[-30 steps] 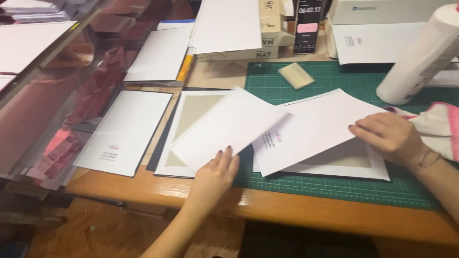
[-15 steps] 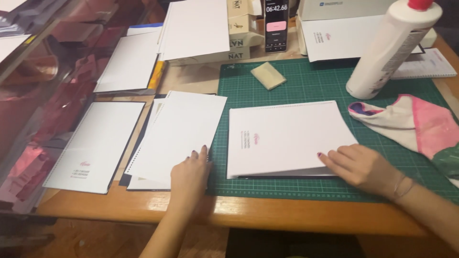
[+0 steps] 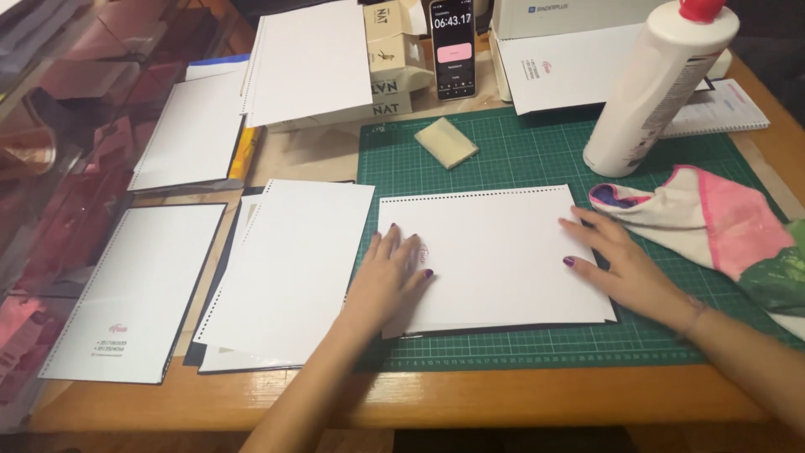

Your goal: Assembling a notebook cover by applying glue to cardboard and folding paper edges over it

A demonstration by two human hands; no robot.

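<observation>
Pressing flat with spread fingers, the left hand (image 3: 387,281) and right hand (image 3: 625,268) hold a white paper stack (image 3: 495,256) by its side edges on the green cutting mat (image 3: 537,147) (bare mat above; glue bottle (image 3: 658,84) and cloth (image 3: 713,222) crowd the right).

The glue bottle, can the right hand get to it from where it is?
Probably yes: the glue bottle stands upright just beyond the right hand, with only bare green mat between them.

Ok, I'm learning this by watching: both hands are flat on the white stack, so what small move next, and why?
Probably square the stack: left hand and right hand press its two sides, and a dark sheet peeks out along the bottom edge.
</observation>
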